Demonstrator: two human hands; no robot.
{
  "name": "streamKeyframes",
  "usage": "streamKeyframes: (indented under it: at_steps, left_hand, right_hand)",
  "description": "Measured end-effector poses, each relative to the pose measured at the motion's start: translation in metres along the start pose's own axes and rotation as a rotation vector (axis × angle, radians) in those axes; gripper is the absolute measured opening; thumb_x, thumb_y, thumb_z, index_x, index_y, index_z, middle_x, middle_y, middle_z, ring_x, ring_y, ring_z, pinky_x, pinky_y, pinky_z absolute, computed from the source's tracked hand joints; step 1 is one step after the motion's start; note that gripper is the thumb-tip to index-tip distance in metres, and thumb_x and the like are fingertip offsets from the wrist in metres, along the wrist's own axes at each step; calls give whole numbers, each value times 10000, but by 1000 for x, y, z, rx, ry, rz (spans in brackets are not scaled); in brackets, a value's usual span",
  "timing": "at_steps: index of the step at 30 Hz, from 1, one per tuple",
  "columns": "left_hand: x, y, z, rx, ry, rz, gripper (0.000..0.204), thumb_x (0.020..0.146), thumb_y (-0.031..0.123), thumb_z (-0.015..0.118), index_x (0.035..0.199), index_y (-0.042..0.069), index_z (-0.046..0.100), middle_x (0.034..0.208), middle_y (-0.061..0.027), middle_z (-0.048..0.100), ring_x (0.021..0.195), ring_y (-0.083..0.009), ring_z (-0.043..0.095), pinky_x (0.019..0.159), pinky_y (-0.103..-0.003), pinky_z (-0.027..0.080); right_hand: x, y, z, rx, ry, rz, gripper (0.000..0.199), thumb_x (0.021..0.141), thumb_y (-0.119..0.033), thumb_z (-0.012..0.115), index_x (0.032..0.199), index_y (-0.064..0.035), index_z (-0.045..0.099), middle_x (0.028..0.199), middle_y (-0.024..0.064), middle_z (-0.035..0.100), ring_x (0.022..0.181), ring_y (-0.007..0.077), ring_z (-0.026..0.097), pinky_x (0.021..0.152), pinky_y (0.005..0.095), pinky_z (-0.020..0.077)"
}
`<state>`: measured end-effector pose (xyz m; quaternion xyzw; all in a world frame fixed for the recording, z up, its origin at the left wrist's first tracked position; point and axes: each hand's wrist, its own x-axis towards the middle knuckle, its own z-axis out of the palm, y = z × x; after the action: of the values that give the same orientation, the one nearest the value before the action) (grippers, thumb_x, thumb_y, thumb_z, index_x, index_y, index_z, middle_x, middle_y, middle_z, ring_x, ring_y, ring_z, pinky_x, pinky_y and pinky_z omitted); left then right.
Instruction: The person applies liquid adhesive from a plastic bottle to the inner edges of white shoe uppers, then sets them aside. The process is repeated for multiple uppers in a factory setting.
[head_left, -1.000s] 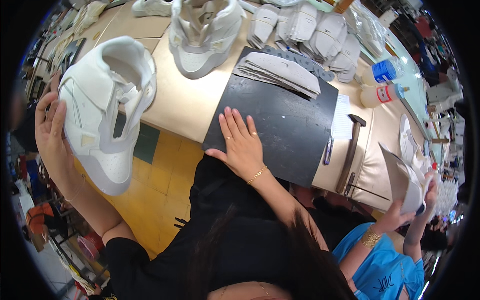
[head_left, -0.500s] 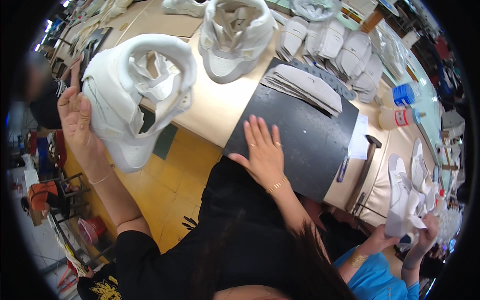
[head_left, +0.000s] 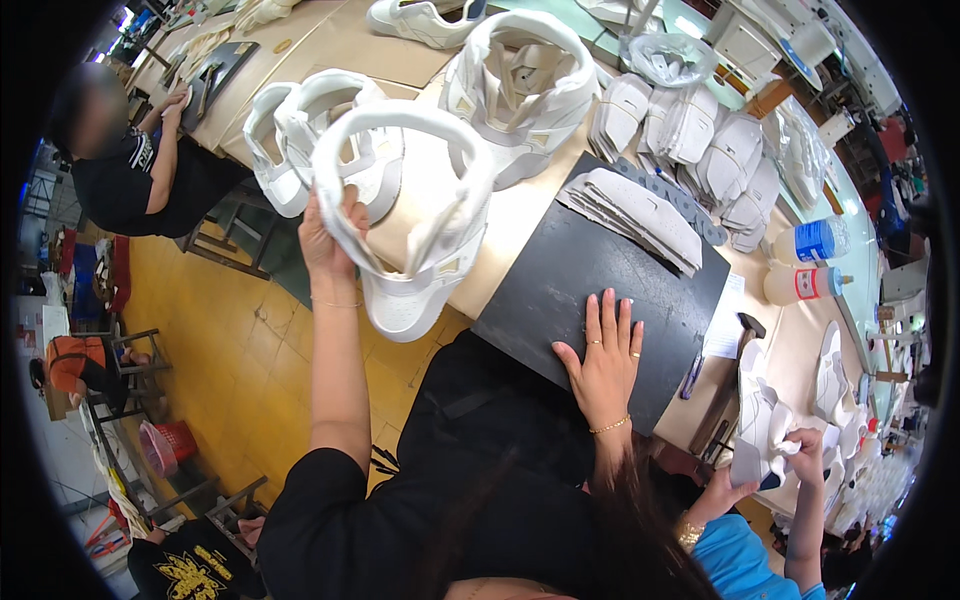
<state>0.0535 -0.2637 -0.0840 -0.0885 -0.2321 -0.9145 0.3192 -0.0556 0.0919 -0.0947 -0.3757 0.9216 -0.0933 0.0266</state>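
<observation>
A white shoe upper point(head_left: 420, 290) with a padded collar hangs beside the table edge at left of centre. My left hand point(head_left: 332, 240) is closed on its rear edge, with part of the fingers hidden behind the material. My right hand point(head_left: 602, 375) lies flat, fingers spread, on a black board point(head_left: 530, 295), holding nothing. A stack of light grey cut pieces point(head_left: 635, 215) rests on the board's far part. More white uppers point(head_left: 365, 185) stand on the table just behind the held one, and another larger-looking upper point(head_left: 520, 140) stands to their right.
Bundled grey pieces point(head_left: 690, 130), a glue bottle point(head_left: 800, 285), a blue-labelled bottle point(head_left: 812, 240), a hammer point(head_left: 740, 350) and a pen point(head_left: 692, 375) lie rightward. A co-worker's hands point(head_left: 800, 455) hold a white upper at lower right. Another person point(head_left: 115, 150) works at far left.
My left hand has moved right with a white upper and turned it, revealing other uppers behind. My right hand has slid rightward over the board. The whole view has shifted slightly.
</observation>
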Motion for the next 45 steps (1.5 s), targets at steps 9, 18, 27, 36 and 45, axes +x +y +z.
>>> streamKeyframes:
  at_steps: [9,18,27,36,45]
  left_hand:
    - [10,17,23,33,1,59,195,925,140,495,1065,4,499,760,-18,451,627,-111,403,529,-209,377]
    - [80,16,-2,-276,-233,56,371,941,184,449,1268,8,468,825,-2,489,682,-108,431,562,-216,404]
    - [60,21,36,275,48,332,428,951,294,448,1297,44,426,1069,-67,511,963,-185,486,874,-320,418]
    - [-2,90,51,197,-181,359,490,936,310,490,1329,37,386,1214,-113,466,1093,-237,471,968,-352,388]
    - [-74,134,24,204,-39,592,543,923,319,526,1355,38,355,1307,-129,449,1167,-258,474,1032,-370,373]
  right_hand:
    - [0,-7,2,-52,14,-27,782,818,-551,537,1392,-49,360,1482,120,291,1380,329,218,1107,517,120]
    - [6,-30,5,84,-81,-236,803,832,-580,486,1404,-38,331,1480,125,292,1389,273,223,1111,516,108]
    - [0,-22,13,48,51,117,934,784,-646,496,1400,26,290,1479,224,234,1393,380,151,1108,541,59]
    - [51,-136,13,936,-70,-548,207,782,-182,701,894,-39,601,904,112,616,809,252,609,672,334,479]
    - [207,-248,-4,605,41,-498,290,756,-312,718,907,-89,611,734,92,622,701,273,600,659,393,459]
